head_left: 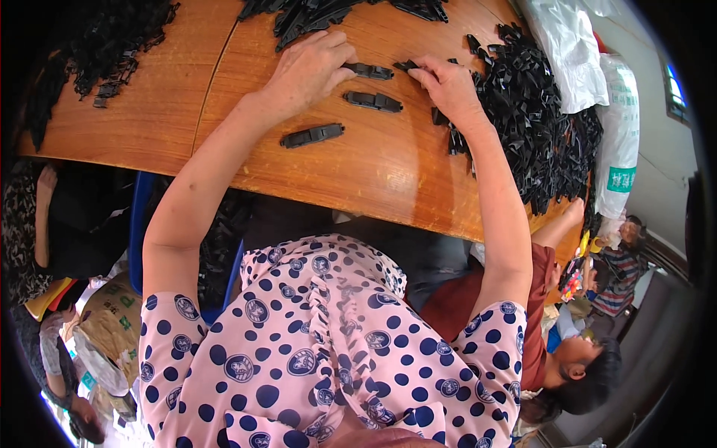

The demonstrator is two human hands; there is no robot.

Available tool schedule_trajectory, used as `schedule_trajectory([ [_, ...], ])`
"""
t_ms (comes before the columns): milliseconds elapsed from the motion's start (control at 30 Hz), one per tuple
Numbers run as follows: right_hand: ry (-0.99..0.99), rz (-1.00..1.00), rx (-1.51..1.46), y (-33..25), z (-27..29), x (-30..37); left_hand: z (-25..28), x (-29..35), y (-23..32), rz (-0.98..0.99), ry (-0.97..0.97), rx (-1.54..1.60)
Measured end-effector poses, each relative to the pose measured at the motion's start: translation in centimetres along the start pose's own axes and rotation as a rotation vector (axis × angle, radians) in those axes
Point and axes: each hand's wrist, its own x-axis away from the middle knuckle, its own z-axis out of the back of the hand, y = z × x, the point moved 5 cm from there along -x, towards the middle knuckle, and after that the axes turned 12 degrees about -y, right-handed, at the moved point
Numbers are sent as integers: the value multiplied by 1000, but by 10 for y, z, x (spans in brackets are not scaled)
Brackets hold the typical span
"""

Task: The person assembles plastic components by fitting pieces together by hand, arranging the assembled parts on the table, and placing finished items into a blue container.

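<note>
Left-hand fingers [345, 54] pinch a long black part [373, 72], upper centre of frame; right-hand fingers [427, 75] pinch a small black piece [405, 66] beside it. Risk: slack fingertip hold could drop the piece.

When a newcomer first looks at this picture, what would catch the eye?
The heap of small black parts on the right of the wooden table would likely strike first, then the pink dotted shirt at the bottom centre. At upper centre, the left hand holds a long black piece and the right hand a small black part.
</note>
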Motion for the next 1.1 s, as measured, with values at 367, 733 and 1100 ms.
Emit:
schedule_trajectory([
  [367,-30,-138,255,12,23,-19,-2,3,-6,19,8,121],
  [733,178,-163,125,4,0,-35,2,2,-1,33,49,167],
  [1100,-219,236,270,-56,9,-13,6,4,-1,11,58,222],
])
